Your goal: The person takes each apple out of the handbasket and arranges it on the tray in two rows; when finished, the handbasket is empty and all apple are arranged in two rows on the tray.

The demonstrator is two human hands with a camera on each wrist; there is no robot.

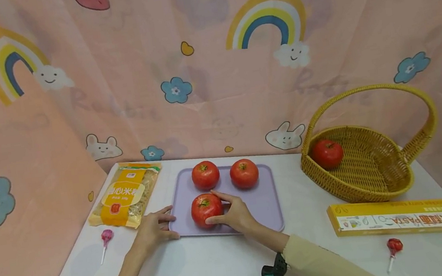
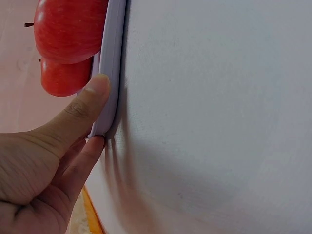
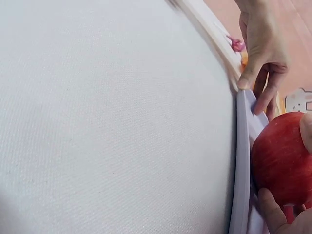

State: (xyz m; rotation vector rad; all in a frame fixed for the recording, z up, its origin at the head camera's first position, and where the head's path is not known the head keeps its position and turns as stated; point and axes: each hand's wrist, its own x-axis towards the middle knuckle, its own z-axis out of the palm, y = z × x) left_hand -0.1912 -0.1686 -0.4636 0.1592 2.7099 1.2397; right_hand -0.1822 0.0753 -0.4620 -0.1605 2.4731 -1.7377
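Note:
A lavender tray [image 1: 251, 208] lies on the white table with three red apples on it. My left hand [image 1: 154, 229] pinches its front left corner; in the left wrist view the thumb [image 2: 96, 90] presses the outer rim and the other fingers come in round the corner. With thumb and fingers spread round its right side, my right hand [image 1: 237, 214] grips the front apple [image 1: 204, 209], which sits low over the tray. Behind it are the other two, a left apple [image 1: 205, 175] and a right apple [image 1: 244, 173], both stem up. Part of the gripped apple's right side is hidden by the hand.
A yellow wicker basket [image 1: 361, 184] with an upright handle stands at the back right, another apple [image 1: 327, 153] inside. Before it lie a pasta box [image 1: 399, 218] and a red lollipop [image 1: 394, 245]. Left of the tray are a noodle bag [image 1: 125, 192] and a pink lollipop [image 1: 107, 236].

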